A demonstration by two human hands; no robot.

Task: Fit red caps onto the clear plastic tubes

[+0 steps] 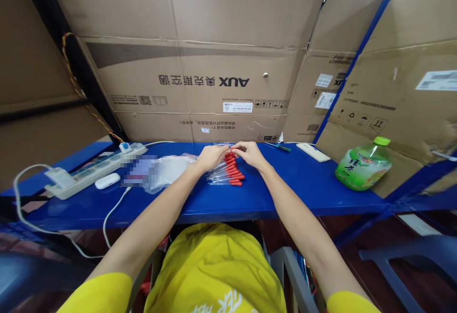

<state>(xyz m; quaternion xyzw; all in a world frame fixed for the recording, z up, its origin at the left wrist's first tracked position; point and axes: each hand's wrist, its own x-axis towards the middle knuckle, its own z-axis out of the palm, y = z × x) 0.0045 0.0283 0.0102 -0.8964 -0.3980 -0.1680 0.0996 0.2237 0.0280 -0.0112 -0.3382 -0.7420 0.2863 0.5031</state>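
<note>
Several clear glass droppers (218, 177) with red rubber bulbs (233, 171) lie side by side on the blue table, bulbs to the right. At the far end of this row my left hand (213, 156) is closed, its fingertips pinched beside a red bulb. From the other side my right hand (251, 154) pinches at the same red bulb, thumb and forefinger bent together. The two hands' fingertips almost meet there. My fingers hide part of that dropper. Left of the row, clear plastic bags (170, 171) lie close to my left forearm.
At the left are a white power strip (103, 168), a white earphone case (107, 180) and a cable. To the right lie a small screwdriver (282, 148), a white power bank (313, 152) and a green-capped drink bottle (364, 164). Cardboard (203, 61) walls the back.
</note>
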